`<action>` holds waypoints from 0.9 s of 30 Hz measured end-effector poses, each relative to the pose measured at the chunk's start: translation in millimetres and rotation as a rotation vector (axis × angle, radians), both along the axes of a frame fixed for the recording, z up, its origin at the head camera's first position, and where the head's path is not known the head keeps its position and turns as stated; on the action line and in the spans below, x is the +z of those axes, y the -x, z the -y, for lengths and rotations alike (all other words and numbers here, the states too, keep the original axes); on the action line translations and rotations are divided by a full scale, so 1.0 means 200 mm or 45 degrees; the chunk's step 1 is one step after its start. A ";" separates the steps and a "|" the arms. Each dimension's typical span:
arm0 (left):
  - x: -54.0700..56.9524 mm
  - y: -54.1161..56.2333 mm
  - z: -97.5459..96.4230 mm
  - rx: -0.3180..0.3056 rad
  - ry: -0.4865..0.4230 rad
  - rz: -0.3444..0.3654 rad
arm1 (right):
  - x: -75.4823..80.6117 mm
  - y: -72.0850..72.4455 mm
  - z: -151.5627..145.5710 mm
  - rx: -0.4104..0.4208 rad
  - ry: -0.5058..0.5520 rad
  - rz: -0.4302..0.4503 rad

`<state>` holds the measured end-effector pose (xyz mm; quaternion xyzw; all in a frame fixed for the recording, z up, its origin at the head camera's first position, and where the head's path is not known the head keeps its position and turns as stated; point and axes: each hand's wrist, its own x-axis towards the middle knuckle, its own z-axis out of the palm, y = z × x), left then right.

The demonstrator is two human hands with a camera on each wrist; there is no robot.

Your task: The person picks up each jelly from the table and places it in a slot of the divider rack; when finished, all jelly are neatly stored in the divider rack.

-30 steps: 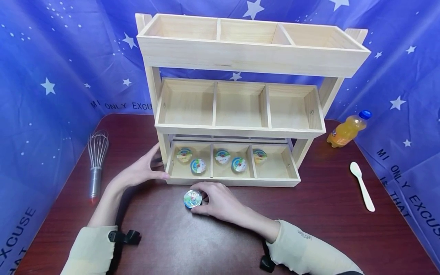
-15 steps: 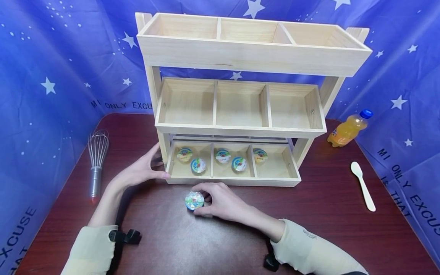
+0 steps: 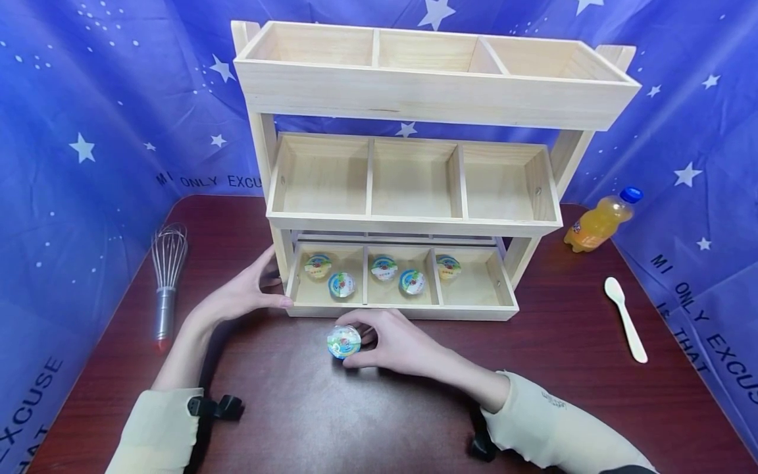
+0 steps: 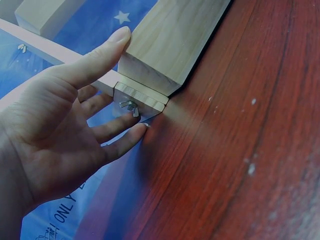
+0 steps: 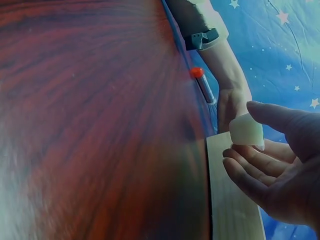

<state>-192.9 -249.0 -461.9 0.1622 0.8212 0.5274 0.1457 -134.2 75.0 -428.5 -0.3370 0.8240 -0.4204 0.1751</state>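
My right hand (image 3: 397, 341) pinches a small jelly cup (image 3: 344, 342) between thumb and fingers, just in front of the lowest shelf tray. Its printed foil lid faces up in the head view, and its pale body (image 5: 246, 130) shows in the right wrist view. My left hand (image 3: 239, 293) is at the left front corner of the wooden rack (image 3: 403, 315). In the left wrist view its thumb touches the tray corner, and its fairly straight fingers (image 4: 120, 142) reach along the rack's leg by a wing nut (image 4: 131, 106).
Several jelly cups (image 3: 341, 285) lie in the lowest tray, two left, two middle, one right. A whisk (image 3: 166, 289) lies at the left of the table (image 3: 331, 421). On the right are an orange drink bottle (image 3: 599, 222) and a white spoon (image 3: 626, 320).
My right hand has shifted a little to the right with the jelly cup, and its sleeve has moved right too. The left hand stays in place at the rack's corner.
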 end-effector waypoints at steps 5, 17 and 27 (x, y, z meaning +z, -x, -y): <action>0.00 0.00 0.00 0.004 0.011 -0.005 | 0.03 0.01 -0.05 0.000 -0.028 -0.020; 0.00 0.00 0.00 -0.002 -0.001 -0.002 | 0.11 0.02 -0.20 -0.038 -0.006 -0.021; 0.00 0.00 0.00 -0.001 0.003 -0.004 | 0.15 0.06 -0.35 -0.104 -0.056 -0.108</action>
